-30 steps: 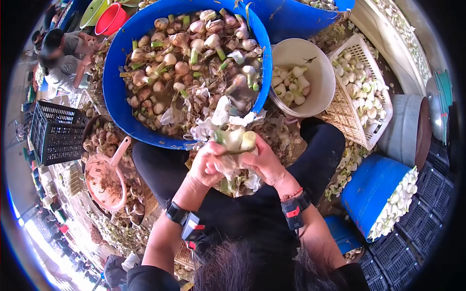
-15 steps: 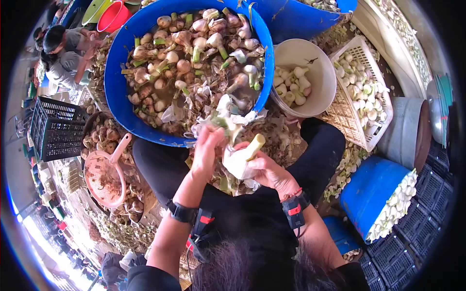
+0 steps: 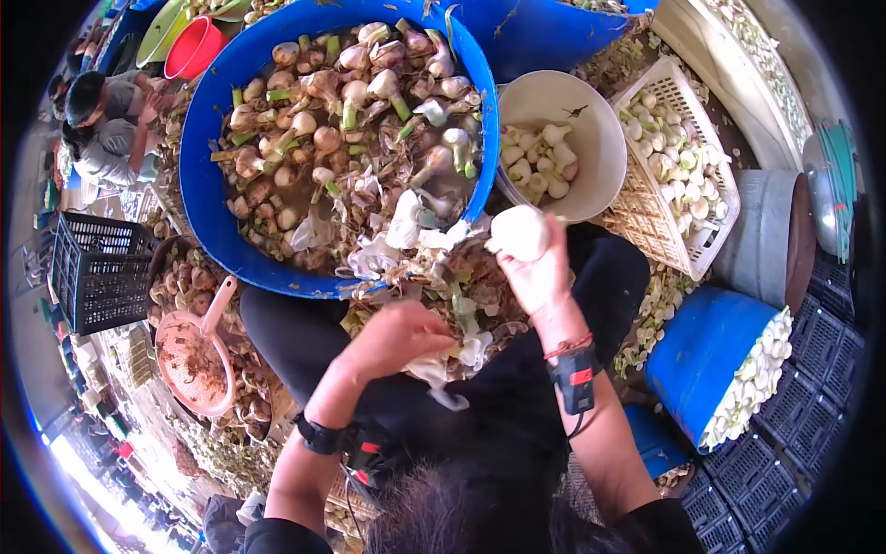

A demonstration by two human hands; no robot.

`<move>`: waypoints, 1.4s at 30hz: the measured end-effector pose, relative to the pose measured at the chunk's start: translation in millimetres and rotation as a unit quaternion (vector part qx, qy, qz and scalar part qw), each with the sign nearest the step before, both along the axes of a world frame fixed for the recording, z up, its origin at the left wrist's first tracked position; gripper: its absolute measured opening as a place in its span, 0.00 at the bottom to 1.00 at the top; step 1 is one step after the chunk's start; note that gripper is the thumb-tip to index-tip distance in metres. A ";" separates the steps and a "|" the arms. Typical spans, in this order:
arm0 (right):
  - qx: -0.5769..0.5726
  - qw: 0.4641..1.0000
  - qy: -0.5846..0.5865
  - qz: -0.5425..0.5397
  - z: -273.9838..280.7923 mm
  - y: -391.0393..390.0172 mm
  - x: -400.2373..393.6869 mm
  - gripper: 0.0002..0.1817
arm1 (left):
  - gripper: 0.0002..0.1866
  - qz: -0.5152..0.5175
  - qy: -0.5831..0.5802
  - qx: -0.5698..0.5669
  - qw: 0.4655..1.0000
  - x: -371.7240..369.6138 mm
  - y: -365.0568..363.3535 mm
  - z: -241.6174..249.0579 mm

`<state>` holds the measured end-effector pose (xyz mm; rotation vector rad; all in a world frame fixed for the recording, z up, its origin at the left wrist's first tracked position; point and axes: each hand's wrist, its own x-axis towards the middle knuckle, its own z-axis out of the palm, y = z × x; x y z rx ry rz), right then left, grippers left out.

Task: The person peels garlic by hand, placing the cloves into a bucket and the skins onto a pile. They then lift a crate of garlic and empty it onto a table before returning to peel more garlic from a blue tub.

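Observation:
A peeled white garlic bulb [image 3: 520,233] is held up in my right hand [image 3: 544,277], its fingers closed around it, just in front of a white bucket [image 3: 604,152] with peeled bulbs in it. My left hand [image 3: 401,337] is over my lap, fingers bent and pressed together. Pale garlic skins [image 3: 434,371] lie or hang right beneath those fingers; whether they are gripped is hard to make out. Ahead stands a big blue tub [image 3: 198,198] of unpeeled garlic bulbs [image 3: 328,138] in murky water, with loose skins heaped at its near rim.
To the right are a cream crate [image 3: 683,254] of peeled garlic, a metal drum [image 3: 761,240] and a tipped blue barrel [image 3: 706,355] full of white bulbs. On the left are a pink strainer [image 3: 221,355], a black crate [image 3: 101,277] and a seated person [image 3: 111,138].
My right hand has moved up and right with the bulb, toward the white bucket; the bulb's thick stem no longer shows. My left hand has come down, away from the bulb.

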<state>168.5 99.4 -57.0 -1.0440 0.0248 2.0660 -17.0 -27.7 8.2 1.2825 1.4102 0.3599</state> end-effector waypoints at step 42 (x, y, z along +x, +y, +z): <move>0.399 0.845 -0.160 0.318 28.6 -52.0 -32.9 0.29 | 0.14 0.349 -0.057 0.012 0.935 2.3 38.4 -7.7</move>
